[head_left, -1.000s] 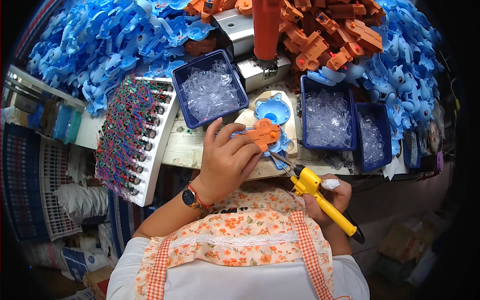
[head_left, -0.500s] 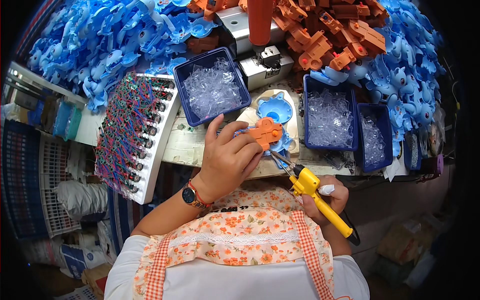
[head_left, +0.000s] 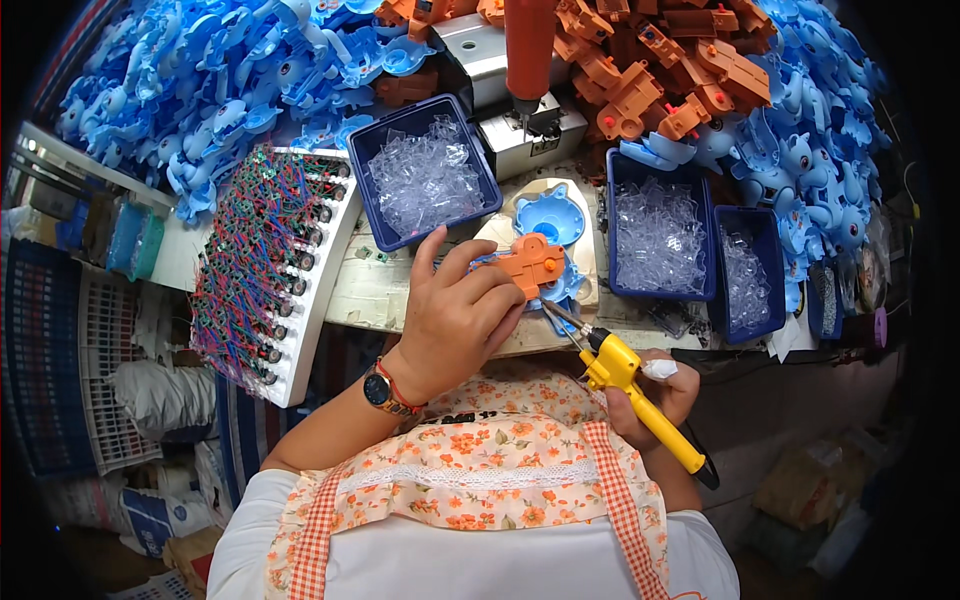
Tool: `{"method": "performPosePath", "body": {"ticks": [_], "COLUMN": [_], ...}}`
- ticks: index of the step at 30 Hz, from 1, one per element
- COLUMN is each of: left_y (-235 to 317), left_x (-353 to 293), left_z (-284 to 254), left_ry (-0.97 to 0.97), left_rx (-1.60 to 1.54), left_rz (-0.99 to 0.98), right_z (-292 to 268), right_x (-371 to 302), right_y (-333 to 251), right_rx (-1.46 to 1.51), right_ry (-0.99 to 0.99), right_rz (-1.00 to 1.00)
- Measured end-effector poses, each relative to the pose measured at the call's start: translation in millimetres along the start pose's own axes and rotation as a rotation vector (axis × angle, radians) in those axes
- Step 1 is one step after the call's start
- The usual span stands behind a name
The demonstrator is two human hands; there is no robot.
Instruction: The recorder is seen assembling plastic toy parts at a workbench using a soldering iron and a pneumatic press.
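Note:
My left hand [head_left: 455,310] is closed on an orange plastic case [head_left: 533,264], with thumb and fingertips along its left side. The case lies over a blue toy shell [head_left: 552,218], which sits in a pale shaped holder [head_left: 588,265] at the table's near edge. In my right hand [head_left: 665,392] is a yellow soldering gun [head_left: 640,395], gripped around its handle, with a white wrap on one finger. The gun's metal tip points up and left, close to the lower edge of the case. Whether the tip touches anything is too small to tell.
Blue bins [head_left: 492,205] of clear plastic pieces flank the holder. A red electric screwdriver [head_left: 530,50] hangs above a metal fixture [head_left: 553,150]. To the left is a white tray [head_left: 318,290] of wired parts. Blue shells [head_left: 240,75] and orange cases [head_left: 640,95] are heaped behind.
The hanging screwdriver has swung slightly right and lower. My right hand and the soldering gun have shifted only a little; my left hand and the orange case look the same.

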State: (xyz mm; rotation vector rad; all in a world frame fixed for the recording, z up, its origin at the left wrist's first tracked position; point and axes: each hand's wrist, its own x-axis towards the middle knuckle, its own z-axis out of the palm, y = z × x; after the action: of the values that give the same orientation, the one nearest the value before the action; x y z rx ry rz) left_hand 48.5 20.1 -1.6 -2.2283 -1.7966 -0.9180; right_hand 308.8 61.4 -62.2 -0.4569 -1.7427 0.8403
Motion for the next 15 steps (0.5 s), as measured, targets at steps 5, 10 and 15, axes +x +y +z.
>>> {"method": "performPosePath", "body": {"ticks": [5, 10, 15], "left_y": [0.1, 0.5, 1.2], "left_x": [0.4, 0.9, 1.0], "left_z": [-0.2, -0.6, -0.5], "left_ry": [-0.003, -0.004, -0.009], "left_rx": [0.001, 0.01, 0.022], "left_rz": [0.003, 0.002, 0.002], "right_z": [3.2, -0.8, 3.4], "right_x": [1.2, 2.4, -4.1], "right_y": [-1.6, -0.4, 0.9], "right_rx": [0.004, 0.023, 0.043], "right_ry": [0.022, -0.056, -0.005], "right_rz": [0.015, 0.028, 0.03]}}
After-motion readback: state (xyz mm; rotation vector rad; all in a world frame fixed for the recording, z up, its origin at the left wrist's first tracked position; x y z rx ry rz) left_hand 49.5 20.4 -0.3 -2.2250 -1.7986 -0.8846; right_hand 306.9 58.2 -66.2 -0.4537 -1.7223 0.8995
